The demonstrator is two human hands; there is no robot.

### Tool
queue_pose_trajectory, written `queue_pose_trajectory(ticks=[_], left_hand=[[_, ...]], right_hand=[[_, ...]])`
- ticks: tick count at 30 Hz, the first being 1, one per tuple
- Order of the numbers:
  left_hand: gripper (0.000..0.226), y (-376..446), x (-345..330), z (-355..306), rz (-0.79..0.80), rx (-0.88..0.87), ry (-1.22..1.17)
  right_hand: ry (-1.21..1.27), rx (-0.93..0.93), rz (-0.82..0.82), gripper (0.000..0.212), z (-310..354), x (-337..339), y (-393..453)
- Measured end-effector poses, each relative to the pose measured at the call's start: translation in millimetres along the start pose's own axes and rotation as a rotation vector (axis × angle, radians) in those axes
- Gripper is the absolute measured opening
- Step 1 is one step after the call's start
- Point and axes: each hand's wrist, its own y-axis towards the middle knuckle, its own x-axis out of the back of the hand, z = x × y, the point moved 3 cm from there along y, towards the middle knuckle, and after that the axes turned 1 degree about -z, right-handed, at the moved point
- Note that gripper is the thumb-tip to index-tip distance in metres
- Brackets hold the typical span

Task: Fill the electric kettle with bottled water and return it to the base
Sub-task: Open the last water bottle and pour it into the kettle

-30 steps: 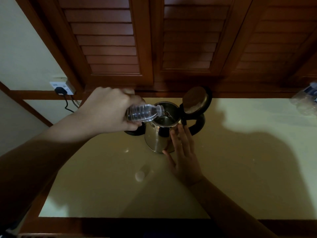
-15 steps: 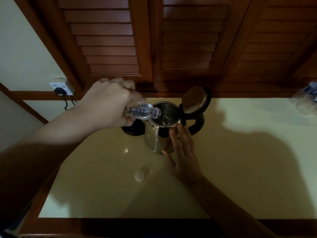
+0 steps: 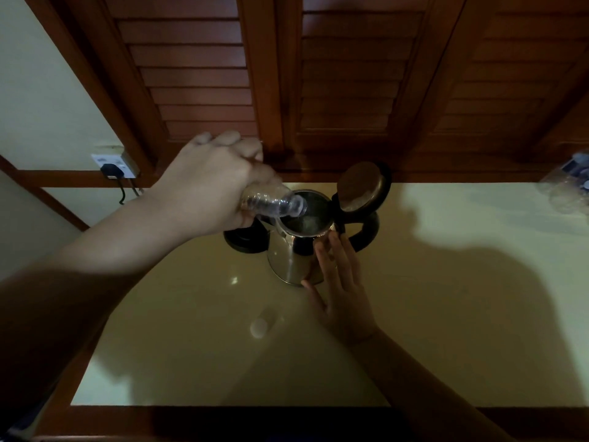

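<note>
Left hand [image 3: 207, 186] grips tilted water bottle [image 3: 274, 204] over kettle [image 3: 299, 250] mouth; right hand [image 3: 341, 288] flat, steadying. Risk: neck drifts off rim, water spills toward base [image 3: 243, 240].

Both forearms are seen bare, with no sleeves in view. A thin ring is worn on one finger of the right hand [image 3: 342, 295]. The left hand [image 3: 210, 186] is unadorned.
</note>
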Motion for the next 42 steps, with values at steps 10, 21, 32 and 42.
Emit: queue_pose_trajectory(ticks=[10,21,32,42], left_hand=[[0.064,-1,-5,0,0.13,-0.015,-0.084],[0.055,-63,-42,-26,-0.189,0.259,-0.866],[0.065,-98,-103,-94,0.119,0.262,-1.157],[0.052,-146,-170,-80,0.356,0.179,-0.818]], right_hand=[[0.005,-0.02,0.005,0.088,0,2,0],[0.229,-0.181,-0.074,0.063,31,55,11],[0.502,-0.368,0.308,0.071,40,46,-10],[0.45,-0.455,0.218,0.069,22,48,-42]])
